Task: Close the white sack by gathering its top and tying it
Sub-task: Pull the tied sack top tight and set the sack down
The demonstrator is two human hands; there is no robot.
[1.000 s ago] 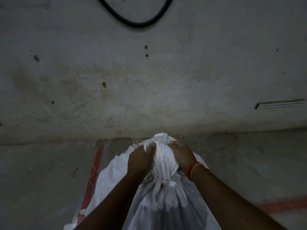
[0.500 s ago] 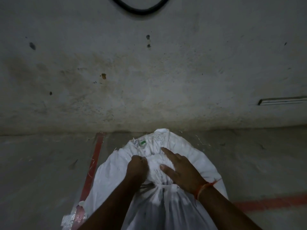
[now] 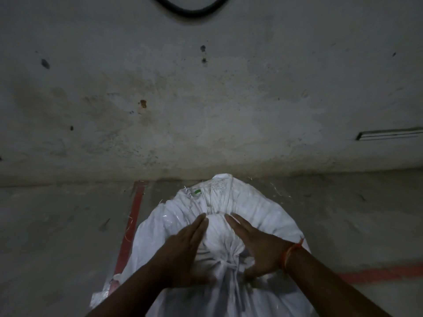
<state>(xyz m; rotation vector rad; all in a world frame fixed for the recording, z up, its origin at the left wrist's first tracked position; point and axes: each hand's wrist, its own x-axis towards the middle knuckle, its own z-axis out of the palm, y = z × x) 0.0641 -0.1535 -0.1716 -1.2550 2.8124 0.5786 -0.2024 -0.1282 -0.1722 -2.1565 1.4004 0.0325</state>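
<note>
At lower centre of the frame, a tied sack is pressed between two flat hands.
Its gathered neck is bound by a knot low in the frame, with the bunched top folded away toward the wall. The left hand and right hand are laid against either side of the bunch, fingers straight and held together, gripping nothing. An orange thread is worn on the right wrist. Red lines are seen on the floor.

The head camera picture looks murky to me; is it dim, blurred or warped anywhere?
Head view: dim, greyish light overall; the white sack is the brightest thing; both hands, left hand and right hand, look slightly soft; the wall's base line bows, wide-angle distortion.
</note>
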